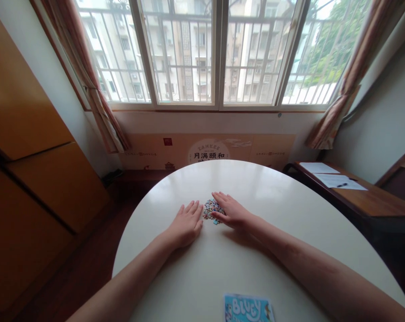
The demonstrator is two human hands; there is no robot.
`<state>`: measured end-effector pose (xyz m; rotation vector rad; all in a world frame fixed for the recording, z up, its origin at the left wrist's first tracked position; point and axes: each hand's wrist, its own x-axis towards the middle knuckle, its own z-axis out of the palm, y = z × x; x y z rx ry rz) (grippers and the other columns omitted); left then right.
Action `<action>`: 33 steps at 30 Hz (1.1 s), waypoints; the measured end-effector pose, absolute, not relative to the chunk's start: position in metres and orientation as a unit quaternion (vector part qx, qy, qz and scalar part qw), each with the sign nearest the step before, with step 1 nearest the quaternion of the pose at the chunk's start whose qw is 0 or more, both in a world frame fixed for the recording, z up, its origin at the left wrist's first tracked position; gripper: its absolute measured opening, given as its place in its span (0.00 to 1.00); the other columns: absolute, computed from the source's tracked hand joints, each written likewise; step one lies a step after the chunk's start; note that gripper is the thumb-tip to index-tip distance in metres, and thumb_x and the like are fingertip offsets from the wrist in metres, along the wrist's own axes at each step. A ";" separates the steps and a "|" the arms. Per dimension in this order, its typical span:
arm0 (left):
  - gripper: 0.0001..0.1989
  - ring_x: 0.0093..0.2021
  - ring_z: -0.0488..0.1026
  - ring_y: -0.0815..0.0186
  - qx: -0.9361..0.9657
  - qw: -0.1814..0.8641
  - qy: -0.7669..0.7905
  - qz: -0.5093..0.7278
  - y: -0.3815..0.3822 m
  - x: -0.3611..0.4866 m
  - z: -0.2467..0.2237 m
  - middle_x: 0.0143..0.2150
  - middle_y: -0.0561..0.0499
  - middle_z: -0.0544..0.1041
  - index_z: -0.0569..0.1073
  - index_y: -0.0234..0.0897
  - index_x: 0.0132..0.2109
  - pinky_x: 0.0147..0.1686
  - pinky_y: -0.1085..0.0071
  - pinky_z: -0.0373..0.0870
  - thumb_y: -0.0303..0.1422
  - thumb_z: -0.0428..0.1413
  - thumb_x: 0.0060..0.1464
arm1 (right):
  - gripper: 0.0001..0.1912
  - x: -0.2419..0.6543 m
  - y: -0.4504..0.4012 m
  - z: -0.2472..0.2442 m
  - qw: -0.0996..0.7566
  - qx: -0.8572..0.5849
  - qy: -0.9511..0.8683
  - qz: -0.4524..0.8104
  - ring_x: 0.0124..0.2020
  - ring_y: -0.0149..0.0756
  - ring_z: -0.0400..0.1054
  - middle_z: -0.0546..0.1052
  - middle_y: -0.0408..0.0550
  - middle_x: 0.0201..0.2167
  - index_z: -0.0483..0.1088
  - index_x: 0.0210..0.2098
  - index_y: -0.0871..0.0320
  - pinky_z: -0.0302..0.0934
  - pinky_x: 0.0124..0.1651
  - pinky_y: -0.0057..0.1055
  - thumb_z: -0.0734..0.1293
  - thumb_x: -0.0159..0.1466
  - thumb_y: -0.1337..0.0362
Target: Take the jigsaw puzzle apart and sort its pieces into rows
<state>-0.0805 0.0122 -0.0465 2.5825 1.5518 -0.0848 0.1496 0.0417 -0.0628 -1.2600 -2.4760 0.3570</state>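
Observed from beside the table: the pile of small multicoloured pieces lies on the white round table and serves as reference for all positions below. The left hand rests at the pile's left edge, palm down, fingers extended and only slightly parted, gripping nothing visible. The right hand lies over the pile's right side, fingers stretched forward and the thumb set wide. Whether its palm presses on pieces cannot be told. The hands appear placed to flank the pieces and keep them gathered, since loose bits on a smooth top would likely scatter.

A blue item lettered "BLUEY" lies nearer the person than the pile, presumably set there out of the hands' way. The tabletop is glossy and reflects daylight. Beyond the pile stand a printed panel and a barred window; far to its right, a wooden desk bears papers; far to its left, a wooden cabinet.
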 end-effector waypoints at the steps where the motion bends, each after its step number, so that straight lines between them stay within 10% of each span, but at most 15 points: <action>1: 0.32 0.73 0.38 0.56 0.857 0.067 0.511 -0.030 0.011 -0.082 -0.045 0.74 0.42 0.42 0.49 0.31 0.72 0.68 0.51 0.37 0.40 0.37 0.65 | 0.44 0.155 0.042 -0.063 0.168 -0.445 -0.870 0.127 0.71 0.54 0.42 0.51 0.61 0.71 0.45 0.71 0.63 0.41 0.70 0.51 0.57 0.66 0.41; 12: 0.32 0.73 0.41 0.54 0.860 0.092 0.502 0.004 0.011 -0.083 -0.054 0.73 0.43 0.45 0.51 0.35 0.71 0.67 0.47 0.39 0.42 0.38 0.64 | 0.53 0.151 0.043 -0.068 0.111 -0.428 -0.888 0.125 0.72 0.53 0.39 0.47 0.59 0.72 0.41 0.72 0.60 0.36 0.71 0.51 0.62 0.60 0.36; 21: 0.25 0.62 0.65 0.54 0.495 0.231 0.630 0.552 0.079 -0.181 -0.055 0.60 0.38 0.71 0.72 0.29 0.55 0.65 0.57 0.56 0.37 0.45 0.56 | 0.42 0.128 0.051 -0.059 0.107 -0.389 -0.905 0.134 0.72 0.56 0.40 0.47 0.54 0.72 0.50 0.70 0.48 0.36 0.69 0.55 0.63 0.62 0.40; 33: 0.22 0.55 0.69 0.55 0.313 0.205 0.636 0.675 0.082 -0.204 -0.053 0.52 0.41 0.74 0.72 0.33 0.50 0.51 0.59 0.69 0.37 0.42 0.56 | 0.32 0.067 0.061 -0.053 0.099 -0.368 -0.917 0.123 0.71 0.57 0.42 0.51 0.53 0.71 0.56 0.67 0.43 0.35 0.67 0.62 0.59 0.66 0.43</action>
